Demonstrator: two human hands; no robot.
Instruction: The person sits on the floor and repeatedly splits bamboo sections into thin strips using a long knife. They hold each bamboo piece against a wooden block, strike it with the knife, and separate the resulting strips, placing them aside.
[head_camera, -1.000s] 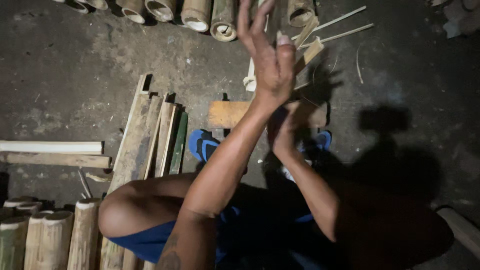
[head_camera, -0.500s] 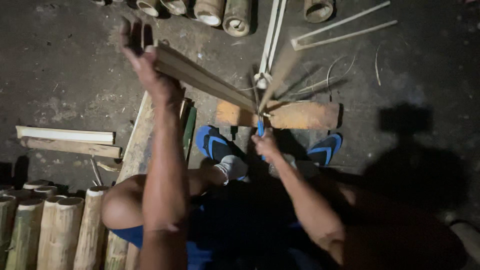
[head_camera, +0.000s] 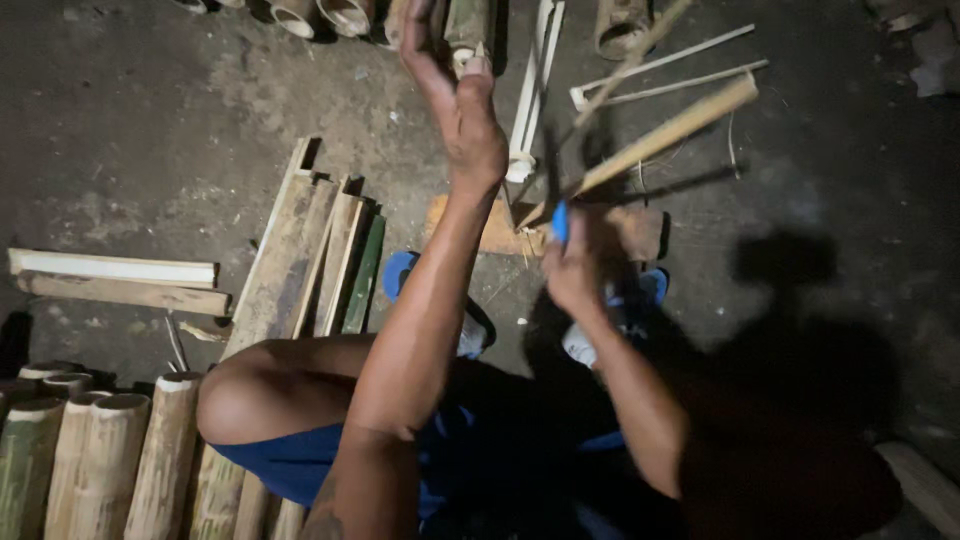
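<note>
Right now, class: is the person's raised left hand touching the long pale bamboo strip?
Apart. The head view shows the left hand open and lifted, with dark floor between it and the long pale bamboo strip, which slants to its right above the right hand.

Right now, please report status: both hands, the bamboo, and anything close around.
Left hand raised, open, empty. Right hand shut on blue-handled knife. Bamboo strip slants across wooden block. Split slats lie left.

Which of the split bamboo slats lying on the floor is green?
The narrow slat at the right edge of the pile beside the person's left knee; the others there are pale tan.
</note>
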